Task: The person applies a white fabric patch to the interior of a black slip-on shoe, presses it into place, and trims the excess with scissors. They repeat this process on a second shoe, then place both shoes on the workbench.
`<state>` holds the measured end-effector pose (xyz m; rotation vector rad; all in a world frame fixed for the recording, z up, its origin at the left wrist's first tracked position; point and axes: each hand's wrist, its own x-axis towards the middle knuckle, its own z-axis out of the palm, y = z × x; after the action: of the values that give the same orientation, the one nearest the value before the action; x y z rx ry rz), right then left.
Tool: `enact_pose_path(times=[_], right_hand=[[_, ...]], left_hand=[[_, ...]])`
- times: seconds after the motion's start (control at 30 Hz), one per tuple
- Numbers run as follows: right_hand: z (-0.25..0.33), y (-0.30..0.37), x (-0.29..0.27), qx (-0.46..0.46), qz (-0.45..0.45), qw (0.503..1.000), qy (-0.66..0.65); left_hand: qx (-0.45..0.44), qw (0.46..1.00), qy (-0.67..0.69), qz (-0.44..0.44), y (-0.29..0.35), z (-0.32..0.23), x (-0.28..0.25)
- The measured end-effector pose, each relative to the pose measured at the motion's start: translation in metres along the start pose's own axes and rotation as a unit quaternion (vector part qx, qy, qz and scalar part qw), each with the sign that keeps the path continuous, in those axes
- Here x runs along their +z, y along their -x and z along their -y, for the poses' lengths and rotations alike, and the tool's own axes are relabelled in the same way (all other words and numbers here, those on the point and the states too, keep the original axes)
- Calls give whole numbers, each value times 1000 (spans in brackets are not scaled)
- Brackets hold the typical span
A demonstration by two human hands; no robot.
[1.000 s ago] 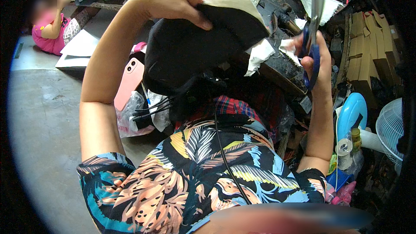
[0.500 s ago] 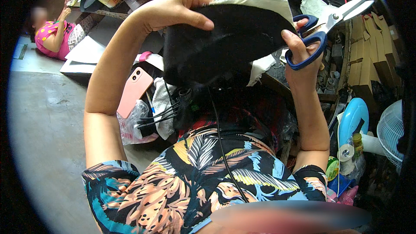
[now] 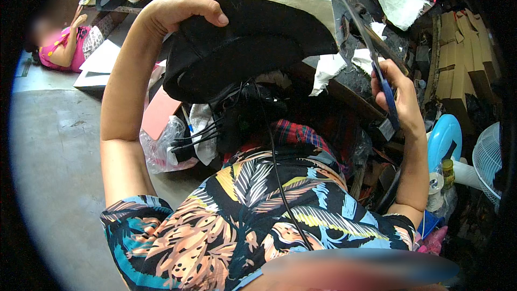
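Note:
My left hand grips the upper left edge of a black curved fabric piece, thumb on the black face. The piece looks like part of a hat, but its exact kind I cannot tell. Pale cloth with a frayed edge shows along its top. To the right, apart from the piece, my right hand is closed round blue-handled scissors. Their blades point up and slightly left, seen nearly edge-on, beside the right end of the pale cloth. How far the blades are parted is unclear.
White cloth scraps lie on the dark worktable beyond. Folded cardboard is stacked at the right, above a blue ring-shaped object and a white fan. A pink phone lies left of my lap. Another person sits far left.
My right hand has come off the black piece and moved right and down. The scissors have swung from pointing up-right to pointing up-left. The black piece has shifted left with my left hand.

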<state>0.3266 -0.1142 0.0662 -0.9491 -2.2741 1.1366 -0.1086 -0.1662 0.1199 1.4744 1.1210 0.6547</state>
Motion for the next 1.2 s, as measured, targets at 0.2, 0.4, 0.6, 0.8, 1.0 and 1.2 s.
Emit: enact_pose_path(times=[0.2,0.4,0.6,0.8,1.0,1.2], right_hand=[[17,16,8,-22,-19,985,169],[21,20,11,26,-9,991,134],[15,17,6,-34,43,992,115],[17,17,4,40,72,995,-51],[15,13,4,-23,89,994,57],[16,7,0,54,131,988,-65]], left_hand=[[-3,1000,-18,9,-4,-1,1],[-13,999,-31,11,-1,-6,4],[-14,995,-102,18,-5,-8,13],[-15,994,-96,56,-11,-15,17],[-61,990,-71,101,-20,-15,19],[-84,989,-64,101,-20,-12,18]])
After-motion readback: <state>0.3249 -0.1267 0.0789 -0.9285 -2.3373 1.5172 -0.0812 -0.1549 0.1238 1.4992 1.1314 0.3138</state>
